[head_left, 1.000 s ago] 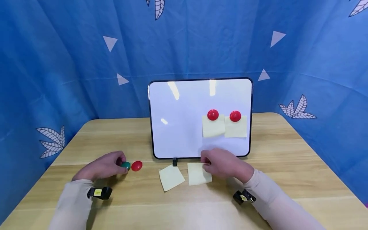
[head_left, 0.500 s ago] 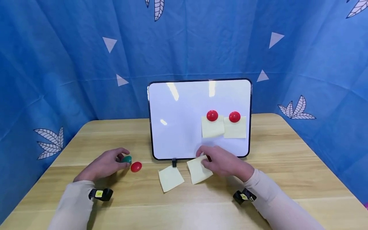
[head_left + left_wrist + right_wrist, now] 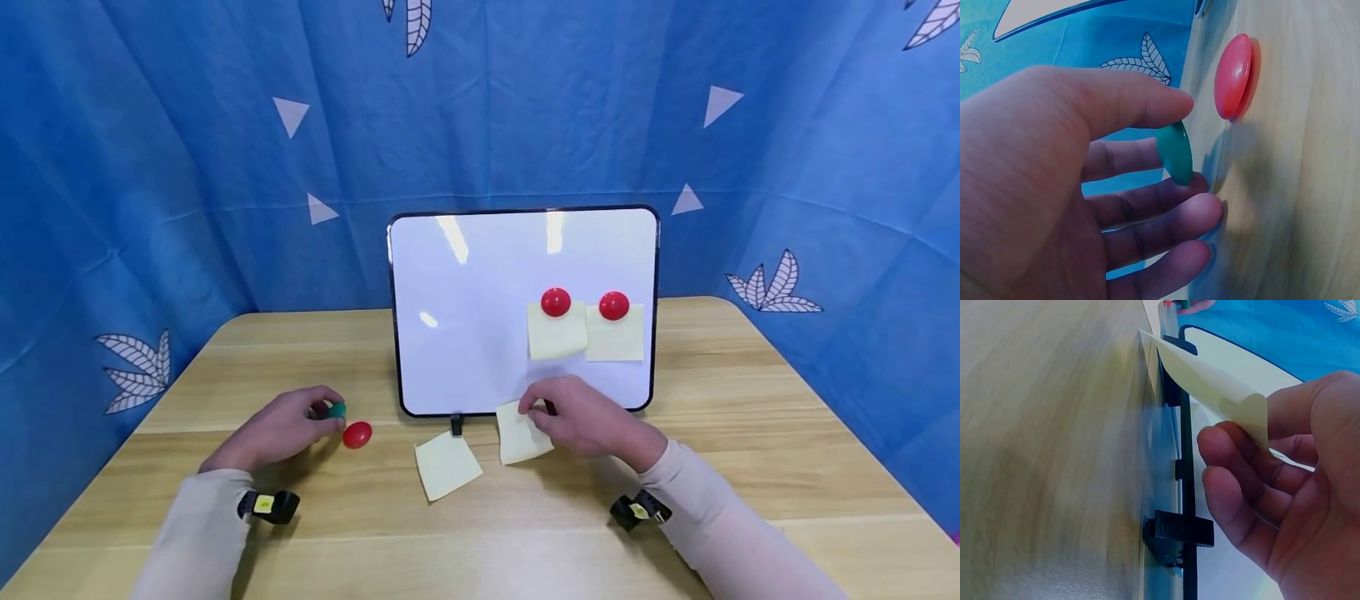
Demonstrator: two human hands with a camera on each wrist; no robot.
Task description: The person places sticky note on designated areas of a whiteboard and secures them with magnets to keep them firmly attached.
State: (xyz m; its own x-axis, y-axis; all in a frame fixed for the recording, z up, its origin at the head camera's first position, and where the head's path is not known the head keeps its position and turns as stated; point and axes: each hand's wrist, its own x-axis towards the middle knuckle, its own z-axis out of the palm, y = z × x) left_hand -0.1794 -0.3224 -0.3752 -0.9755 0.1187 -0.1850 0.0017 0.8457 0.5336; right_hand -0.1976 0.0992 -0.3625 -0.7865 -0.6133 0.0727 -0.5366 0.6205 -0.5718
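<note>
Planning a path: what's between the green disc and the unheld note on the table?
From the green disc to the note: the red disc, then bare table, as the head view shows.

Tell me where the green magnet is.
In the head view, the green magnet is on the left side, pinched by the left hand, close to the red magnet lying on the table.

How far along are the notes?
Done: two notes hang on the whiteboard under red magnets. In hand: left hand pinches the green magnet, right hand holds a third note. Apparently remaining: a fourth note and a third red magnet, both lying on the table.
</note>
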